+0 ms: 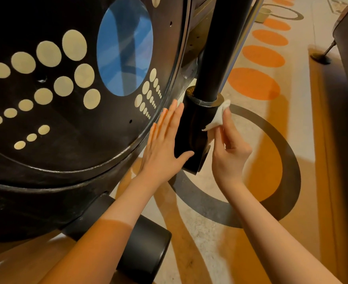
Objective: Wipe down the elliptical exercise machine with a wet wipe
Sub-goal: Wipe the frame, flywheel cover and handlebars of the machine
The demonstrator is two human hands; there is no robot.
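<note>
The elliptical machine's big black round housing (66,124), marked with cream dots and a blue oval, fills the left of the view. A black arm tube (216,58) runs down from the top into a wider black sleeve (191,140) at centre. My left hand (165,148) lies flat with straight fingers against the housing's rim and the sleeve's left side. My right hand (229,148) pinches a small crumpled white wet wipe (218,117) and presses it on the sleeve's right side, just under its metal collar.
A black cylindrical foot (144,244) of the machine juts out at the bottom centre. The floor (257,152) is patterned with orange ovals and a dark ring. Another piece of equipment with a small round foot (322,58) stands at the right edge.
</note>
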